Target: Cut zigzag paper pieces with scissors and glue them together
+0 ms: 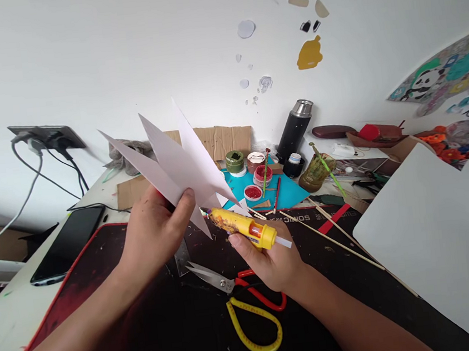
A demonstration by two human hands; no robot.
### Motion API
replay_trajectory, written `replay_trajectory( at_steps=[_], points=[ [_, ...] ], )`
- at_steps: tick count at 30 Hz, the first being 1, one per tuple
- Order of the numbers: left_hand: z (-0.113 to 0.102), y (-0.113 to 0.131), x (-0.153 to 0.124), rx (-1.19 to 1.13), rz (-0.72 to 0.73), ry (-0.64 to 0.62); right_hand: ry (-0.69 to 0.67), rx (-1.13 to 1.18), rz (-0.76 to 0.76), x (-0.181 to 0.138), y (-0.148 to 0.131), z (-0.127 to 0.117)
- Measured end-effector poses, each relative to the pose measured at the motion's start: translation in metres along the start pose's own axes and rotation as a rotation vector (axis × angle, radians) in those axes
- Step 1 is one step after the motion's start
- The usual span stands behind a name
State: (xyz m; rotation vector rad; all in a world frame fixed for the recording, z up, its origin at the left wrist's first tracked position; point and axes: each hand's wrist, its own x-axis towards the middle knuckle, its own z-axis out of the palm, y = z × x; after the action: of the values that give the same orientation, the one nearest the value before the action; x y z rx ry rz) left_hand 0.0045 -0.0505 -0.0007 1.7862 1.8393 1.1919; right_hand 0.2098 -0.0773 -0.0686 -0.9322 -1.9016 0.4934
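My left hand (159, 219) is closed on a folded white paper piece (175, 165) with several pointed flaps fanning upward, its thumb pressed on the front. In my right hand (274, 255) is a yellow hot glue gun (242, 225), a clear glue stick jutting from its rear end. The gun's nozzle points left, close to the lower edge of the paper; I cannot tell whether they touch. Below both hands, scissors (224, 284) with one red and one yellow handle lie with blades apart on the black mat (158, 328).
Paint jars (235, 163) stand on a blue sheet (290, 186) at the back, near a black thermos (295, 130). Thin wooden sticks (337, 243) and a large white sheet (438, 243) lie right. A phone (68, 246) and a corded power socket (48, 137) are left.
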Motion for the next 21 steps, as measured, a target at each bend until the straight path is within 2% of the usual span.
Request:
replay_trajectory(
  at_steps=[10, 17, 21],
  points=[
    [-0.0009, -0.0003, 0.0004, 0.026, -0.010, -0.022, -0.007, -0.030, -0.004, -0.0003, 0.0014, 0.0001],
    [0.0017, -0.0066, -0.0002, -0.042, 0.018, -0.051, 0.007, 0.012, 0.017, -0.0020, 0.0023, 0.0006],
    [0.0010, -0.0074, 0.0002, -0.030, 0.024, -0.035, 0.017, 0.000, -0.019, -0.0019, 0.0023, 0.0001]
  ],
)
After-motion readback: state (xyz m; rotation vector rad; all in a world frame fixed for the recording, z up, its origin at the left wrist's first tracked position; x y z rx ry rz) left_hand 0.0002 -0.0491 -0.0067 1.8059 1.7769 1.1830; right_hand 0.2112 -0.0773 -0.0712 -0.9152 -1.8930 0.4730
